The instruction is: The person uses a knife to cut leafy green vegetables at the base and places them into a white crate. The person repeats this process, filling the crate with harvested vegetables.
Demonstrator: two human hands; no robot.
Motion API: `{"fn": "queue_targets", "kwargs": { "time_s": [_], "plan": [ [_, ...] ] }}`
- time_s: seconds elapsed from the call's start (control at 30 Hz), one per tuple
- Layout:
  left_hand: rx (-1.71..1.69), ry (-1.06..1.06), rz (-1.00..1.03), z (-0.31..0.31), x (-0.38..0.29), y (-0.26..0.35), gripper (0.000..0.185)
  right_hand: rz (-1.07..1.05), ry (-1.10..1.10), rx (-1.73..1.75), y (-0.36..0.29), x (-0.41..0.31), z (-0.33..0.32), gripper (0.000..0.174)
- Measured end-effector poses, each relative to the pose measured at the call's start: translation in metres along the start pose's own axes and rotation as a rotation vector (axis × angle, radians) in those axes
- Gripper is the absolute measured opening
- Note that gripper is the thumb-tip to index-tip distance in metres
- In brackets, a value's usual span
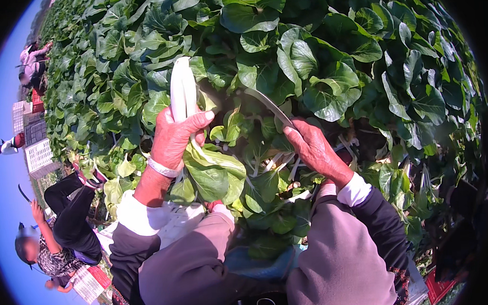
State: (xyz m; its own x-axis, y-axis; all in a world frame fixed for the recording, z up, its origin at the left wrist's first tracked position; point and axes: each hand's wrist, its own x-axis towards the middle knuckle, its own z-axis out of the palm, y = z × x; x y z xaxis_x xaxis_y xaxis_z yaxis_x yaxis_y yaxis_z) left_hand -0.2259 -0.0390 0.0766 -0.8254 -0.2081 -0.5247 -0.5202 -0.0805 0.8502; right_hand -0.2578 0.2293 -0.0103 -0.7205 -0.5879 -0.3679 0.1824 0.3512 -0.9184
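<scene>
My left hand (175, 135) grips a leafy green vegetable with thick white stalks (182, 89), probably bok choy. Its root end points up and away, while its broad green leaves (216, 172) hang below my fist. In my right hand (309, 143) is a knife with a narrow curved blade (268, 105), its handle mostly hidden by my fingers. The blade's tip reaches toward the standing plants and is apart from the held vegetable. Between and below my hands, cut leaves and pale stalks (273, 163) lie on the ground.
Dense rows of leafy plants (305, 58) stand ahead. At left, a seated co-worker (62, 245) raises a curved knife (24, 193). Stacked crates (39, 157) and more people are farther off. A red crate (437, 287) sits at lower right. My knees (344, 246) frame the near ground.
</scene>
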Motion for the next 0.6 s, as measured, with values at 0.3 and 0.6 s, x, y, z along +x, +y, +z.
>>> {"fn": "queue_targets", "kwargs": {
  "time_s": [0.3, 0.6],
  "plan": [
    [1.588, 0.257, 0.53, -0.043, 0.05, -0.042, 0.056, -0.689, -0.284, -1.43, 0.051, 0.1, 0.062, 0.025],
    [1.72, 0.166, 0.74, -0.089, 0.005, -0.104, 0.02, -1.018, 0.149, -1.234, 0.111, 0.136, 0.117, 0.02]
  ]
}}
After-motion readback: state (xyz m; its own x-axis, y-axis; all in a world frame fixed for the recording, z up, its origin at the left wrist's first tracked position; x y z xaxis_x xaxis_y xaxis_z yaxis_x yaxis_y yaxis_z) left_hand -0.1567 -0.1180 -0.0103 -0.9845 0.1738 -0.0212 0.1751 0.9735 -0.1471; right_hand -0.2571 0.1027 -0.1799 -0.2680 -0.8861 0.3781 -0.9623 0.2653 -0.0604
